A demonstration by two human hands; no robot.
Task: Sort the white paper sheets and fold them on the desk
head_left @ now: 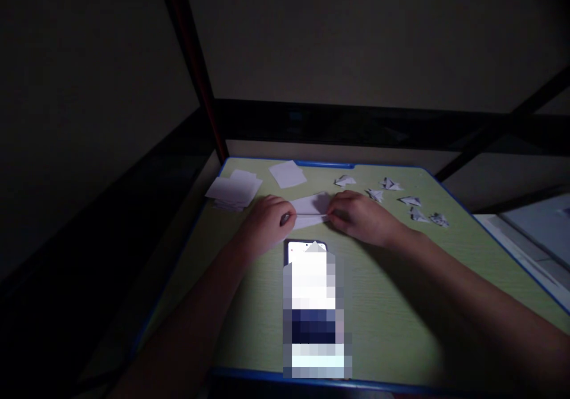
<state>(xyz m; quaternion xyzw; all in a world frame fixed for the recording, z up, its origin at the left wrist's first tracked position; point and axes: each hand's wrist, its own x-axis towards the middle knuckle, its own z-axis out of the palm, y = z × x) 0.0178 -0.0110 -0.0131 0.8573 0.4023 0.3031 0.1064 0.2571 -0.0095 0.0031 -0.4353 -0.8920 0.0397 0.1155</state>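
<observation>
Between my hands is a sheet of white paper (309, 205) with a fold running across it. My left hand (268, 219) pinches the left end of that fold. At the other end, the fingers of my right hand (354, 215) are closed on the paper. Just below the sheet lies a phone (307, 246) with a bright screen, most of it blurred out. Both thumbs and fingertips are partly hidden by the knuckles and the dim light.
A stack of white paper (236, 188) rests at the far left of the green table (392, 322). A single square sheet (287, 174) lies beside it. Several small folded paper pieces (390, 183) are scattered at the far right. A wall (356, 43) rises behind the table.
</observation>
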